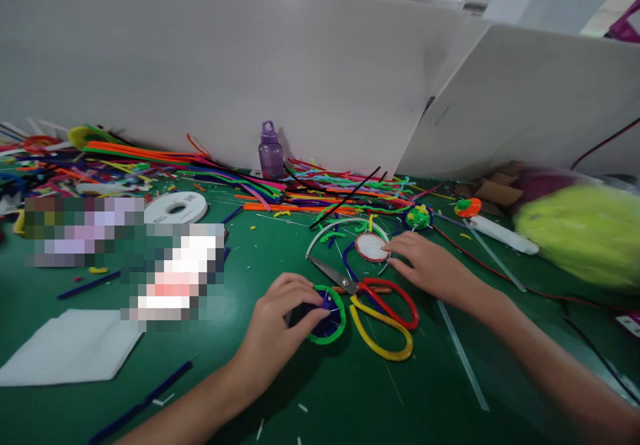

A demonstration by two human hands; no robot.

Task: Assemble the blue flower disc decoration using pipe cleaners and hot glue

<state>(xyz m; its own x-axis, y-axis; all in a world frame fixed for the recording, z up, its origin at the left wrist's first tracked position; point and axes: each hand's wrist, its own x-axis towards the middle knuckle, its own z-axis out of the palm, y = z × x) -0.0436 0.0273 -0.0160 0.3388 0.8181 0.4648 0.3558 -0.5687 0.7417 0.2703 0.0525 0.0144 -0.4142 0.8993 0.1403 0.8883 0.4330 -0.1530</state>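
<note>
My left hand (280,315) pinches a round pipe-cleaner disc (342,318) with a bright green rim and a dark blue middle, held just above the green table. My right hand (425,261) has its thumb and fingers on the right edge of a small white disc (371,247) with a red rim. Between the hands lie scissors (383,358) with one red and one yellow handle, blades pointing up and left. A white curved strip (320,233) and a bent dark blue pipe cleaner (349,258) lie around the white disc.
Behind are heaps of coloured pipe cleaners (145,151) and a purple bottle (271,155) against a white partition (225,65). At left are a white spool (197,208) and a white cloth (75,351). At right are a white glue-like tube (505,235) and a yellow-green bundle (580,238).
</note>
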